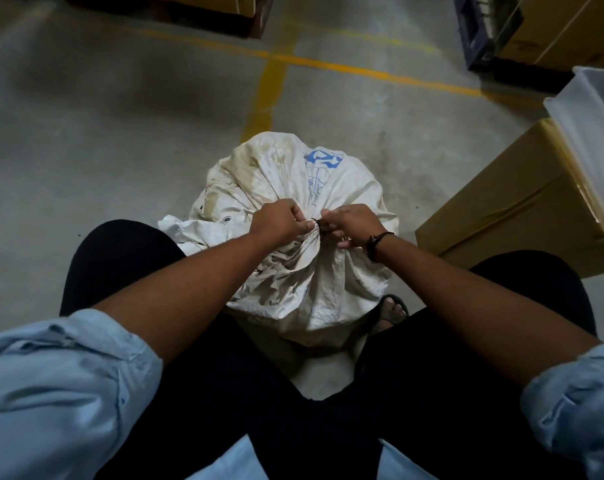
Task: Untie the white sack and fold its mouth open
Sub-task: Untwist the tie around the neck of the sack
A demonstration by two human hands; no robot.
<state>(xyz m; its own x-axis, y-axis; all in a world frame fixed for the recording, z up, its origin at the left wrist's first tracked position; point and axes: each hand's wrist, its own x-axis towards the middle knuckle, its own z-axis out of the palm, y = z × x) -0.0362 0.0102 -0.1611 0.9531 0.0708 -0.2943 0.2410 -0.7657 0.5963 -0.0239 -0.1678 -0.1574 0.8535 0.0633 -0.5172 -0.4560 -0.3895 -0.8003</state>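
Sack (314, 188), white and stained, stands on the floor (85, 150) between the person's knees; left hand (279, 220) and right hand (354, 225) meet at its gathered neck, fingers (302, 221) pinched on the dark tie (317, 221).

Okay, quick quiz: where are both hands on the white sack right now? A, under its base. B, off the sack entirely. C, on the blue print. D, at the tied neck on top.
D: the left hand and right hand pinch the white sack at its gathered neck.

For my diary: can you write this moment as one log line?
step: untying | white sack: tied | left hand, right hand: pinching tie
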